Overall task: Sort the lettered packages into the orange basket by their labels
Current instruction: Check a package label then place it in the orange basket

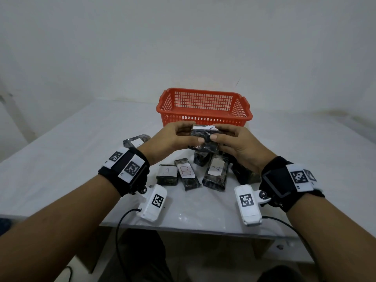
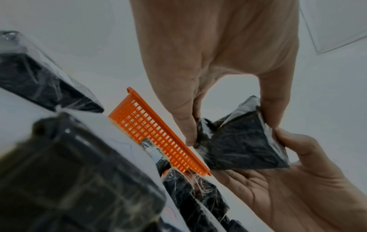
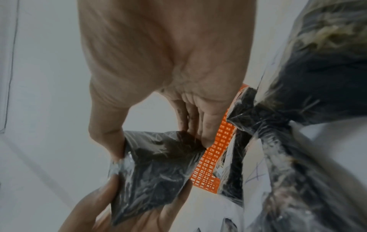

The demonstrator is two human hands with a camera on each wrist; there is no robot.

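- Above the pile, just short of the basket: I have one held package (image 1: 204, 135) pinched between left hand (image 1: 175, 139) and right hand (image 1: 240, 147); both grasping it, thumbs on the near face, fingers curled over the far edge
- Left wrist view confirms: left fingers (image 2: 186, 125) and thumb clamp one end of the dark wrapped block; the other hand cups it from the opposite end
- Long axis of the package runs left-right, roughly parallel to the near wall of the orange basket (image 1: 204, 117); white label faces up, letter not readable from the head view
- Key relation: basket lies straight ahead of the fingers, beyond the package, and looks empty; both hands about equally near it, so neither has the edge on reach
- My read: label check in progress, sort not started; next move is a forward carry over the near rim, probably releasing one hand first
- Rest of the stock on the white table (image 1: 81, 151): package A (image 1: 167, 173), package B (image 1: 186, 171) touching it, another labelled one (image 1: 215, 173) to the right, one apart at far left (image 1: 136, 141); more sit under my hands, count unclear
- Risk: slick plastic wrap; one-handed grip could slip at the rim
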